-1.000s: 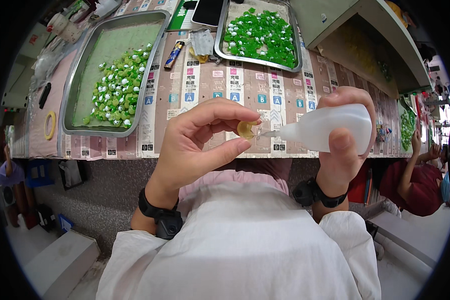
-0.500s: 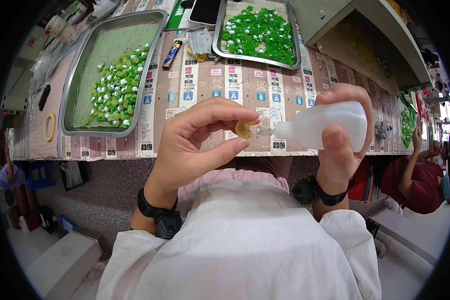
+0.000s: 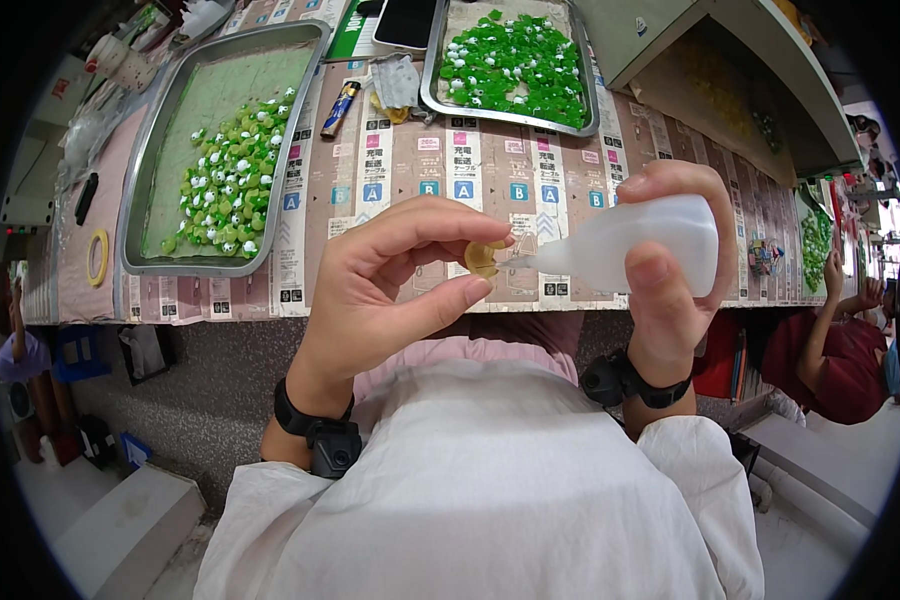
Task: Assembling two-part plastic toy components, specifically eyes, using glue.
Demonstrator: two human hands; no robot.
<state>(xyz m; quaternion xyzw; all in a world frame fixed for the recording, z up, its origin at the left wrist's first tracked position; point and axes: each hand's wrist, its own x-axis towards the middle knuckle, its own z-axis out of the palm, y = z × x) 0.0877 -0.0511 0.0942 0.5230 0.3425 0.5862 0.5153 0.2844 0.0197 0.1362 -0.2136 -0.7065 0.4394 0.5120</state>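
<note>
The yellowish piece [image 3: 481, 260] is located at the centre of the frame; it is small, rounded and slightly translucent, and the fingertips partly cover it; the left hand [image 3: 385, 265] holds it between the thumb below and the index finger above; the right hand [image 3: 682, 315], right of centre, is closed around a translucent white squeeze bottle [image 3: 610, 240]; its thin nozzle [image 3: 515, 264] points left and ends at the piece, though contact cannot be confirmed; both hands block part of the printed table covering [image 3: 560, 180], which carries repeated dark characters, blue lettered squares and pink blocks; a metal tray [image 3: 185, 110] at upper left contains light-green and white beads [image 3: 232, 190]; a second tray [image 3: 510, 121] at top centre contains bright-green and white pieces [image 3: 515, 65]; between the trays lie a dark-blue and yellow tube [image 3: 340, 108] with small print, a grey cloth [image 3: 397, 80], a dark-screened phone [image 3: 404, 22] and a green booklet [image 3: 353, 38] with pale lettering; a yellow tape ring [image 3: 91, 262] and a black pen-like item [image 3: 87, 198] lie left of the first tray; an open-fronted grey cabinet [image 3: 660, 40] occupies the upper right; a person in dark red [image 3: 820, 370] is visible at the right edge.
</note>
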